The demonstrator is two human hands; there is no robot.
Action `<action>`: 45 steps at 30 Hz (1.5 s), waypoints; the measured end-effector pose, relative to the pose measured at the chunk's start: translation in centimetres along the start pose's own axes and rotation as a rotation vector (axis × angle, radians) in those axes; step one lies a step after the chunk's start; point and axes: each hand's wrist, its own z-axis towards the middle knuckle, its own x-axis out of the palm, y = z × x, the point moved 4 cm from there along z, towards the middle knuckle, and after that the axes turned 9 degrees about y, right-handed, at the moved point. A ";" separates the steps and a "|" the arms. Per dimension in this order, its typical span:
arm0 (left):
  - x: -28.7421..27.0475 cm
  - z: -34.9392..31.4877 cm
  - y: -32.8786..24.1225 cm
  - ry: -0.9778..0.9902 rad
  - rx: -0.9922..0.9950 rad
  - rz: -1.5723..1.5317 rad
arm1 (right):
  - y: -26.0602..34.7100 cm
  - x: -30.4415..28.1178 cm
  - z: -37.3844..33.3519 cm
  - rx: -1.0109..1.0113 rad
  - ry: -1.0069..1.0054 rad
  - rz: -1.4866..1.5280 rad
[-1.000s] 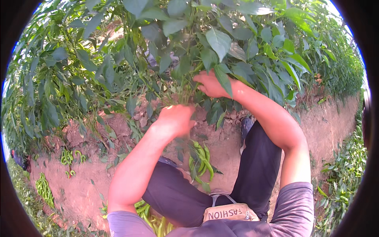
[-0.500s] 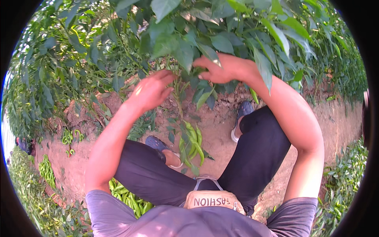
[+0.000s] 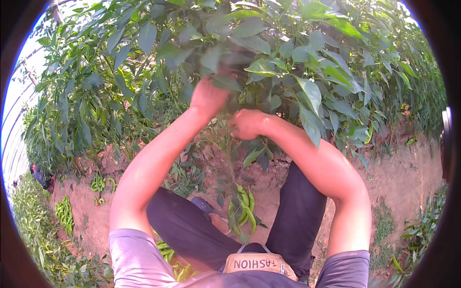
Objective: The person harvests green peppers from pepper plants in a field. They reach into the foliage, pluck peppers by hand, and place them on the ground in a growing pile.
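Observation:
Tall pepper plants (image 3: 149, 91) with broad green leaves stand in front of me. My left hand (image 3: 209, 96) reaches up into the foliage; leaves and motion blur hide its fingers. Lower and to its right, my right hand (image 3: 249, 124) is closed with curled fingers beside a thin plant stem (image 3: 231, 156). What those fingers hold is hidden. Several long green peppers (image 3: 247, 209) lie on the soil between my legs, below that stem.
More green peppers (image 3: 165, 250) lie by my left thigh. Further left are a pepper pile (image 3: 64, 214) and a smaller group (image 3: 98, 183) on the bare soil path (image 3: 89, 225). Low plants (image 3: 36, 216) border the left; others (image 3: 422, 233) the right. A beige waist bag (image 3: 259, 263) sits at my lap.
My left hand has moved up and right, deeper among the leaves. My right hand has come down towards the stem and its fingers have curled in. The view has tilted upward.

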 end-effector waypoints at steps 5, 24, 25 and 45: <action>1.3 -5.7 6.9 -0.108 -0.245 -0.339 | -3.8 -1.2 2.0 0.168 -0.172 0.242; 3.4 -10.6 8.5 -0.564 -0.438 -1.066 | -5.4 -1.5 10.3 0.251 -0.022 0.633; 3.7 -11.0 8.7 -0.552 -0.454 -1.099 | -6.5 -1.4 10.9 0.266 -0.062 0.653; 4.9 -13.7 10.3 -0.560 -0.453 -1.156 | -6.5 1.4 11.9 -0.466 -0.311 0.062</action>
